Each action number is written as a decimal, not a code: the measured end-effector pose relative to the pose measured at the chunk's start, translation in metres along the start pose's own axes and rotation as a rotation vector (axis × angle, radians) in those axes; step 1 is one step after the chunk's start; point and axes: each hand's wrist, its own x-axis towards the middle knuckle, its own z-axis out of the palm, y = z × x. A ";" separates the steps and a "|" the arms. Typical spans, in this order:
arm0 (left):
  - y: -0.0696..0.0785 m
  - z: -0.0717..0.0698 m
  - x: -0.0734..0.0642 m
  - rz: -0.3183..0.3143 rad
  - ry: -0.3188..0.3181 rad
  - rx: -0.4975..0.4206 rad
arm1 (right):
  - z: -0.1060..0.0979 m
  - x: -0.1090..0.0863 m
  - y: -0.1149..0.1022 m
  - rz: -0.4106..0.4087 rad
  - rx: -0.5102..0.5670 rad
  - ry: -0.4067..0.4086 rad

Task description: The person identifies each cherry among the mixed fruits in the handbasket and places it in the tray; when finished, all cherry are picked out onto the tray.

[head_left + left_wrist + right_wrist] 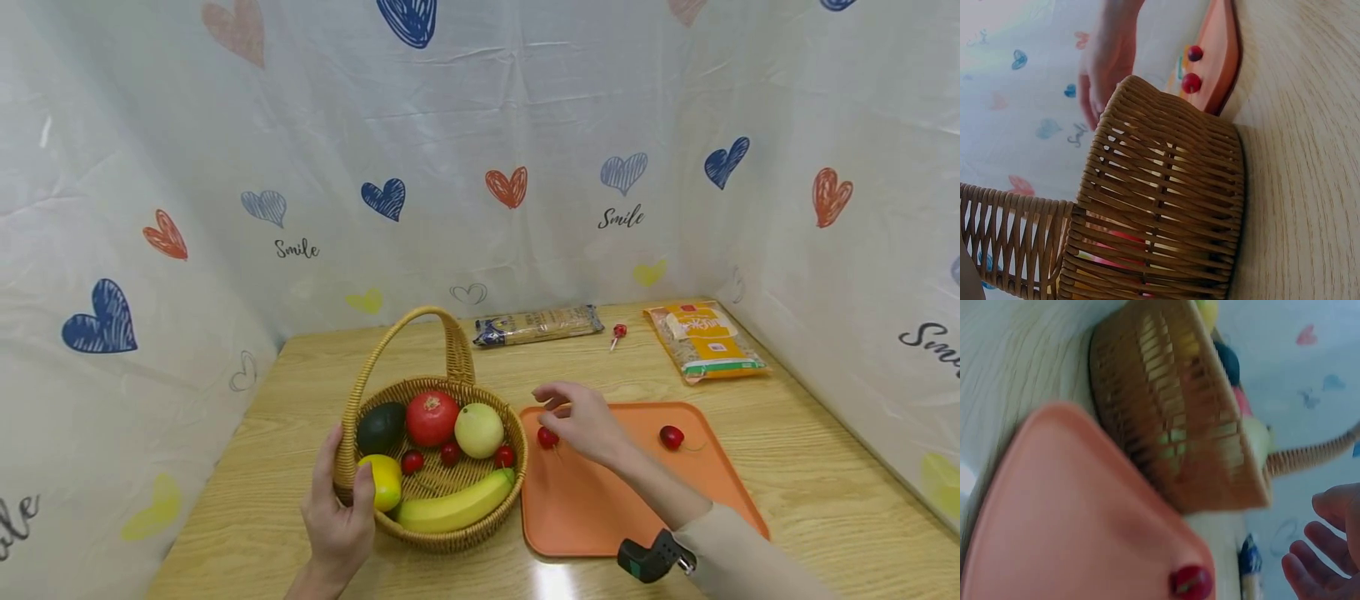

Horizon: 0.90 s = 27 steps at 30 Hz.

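Observation:
My left hand grips the left rim of a wicker basket by the foot of its handle, thumb on the inner side. In the basket lie a dark avocado, a pomegranate, a round pale-green fruit, a yellow fruit, a banana and three cherries. Above the orange tray, just right of the basket, hovers my right hand. Its fingers are loosely bent and hold nothing in the right wrist view. Close below it is one cherry; another cherry lies farther right.
Along the back of the wooden table lies a long pasta packet. A red lollipop is to its right, then a yellow-and-orange food bag. A curtain printed with hearts encloses the table's back and sides.

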 end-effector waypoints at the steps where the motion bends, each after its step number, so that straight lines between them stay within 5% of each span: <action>1: 0.000 0.000 0.000 -0.001 0.000 -0.001 | 0.004 0.001 -0.006 -0.012 0.008 -0.014; 11: 0.005 0.001 0.005 0.013 0.003 0.002 | 0.036 0.014 -0.041 -0.091 0.077 -0.116; 27: 0.000 0.000 0.001 0.021 -0.005 -0.009 | 0.082 0.016 -0.053 -0.156 0.100 -0.146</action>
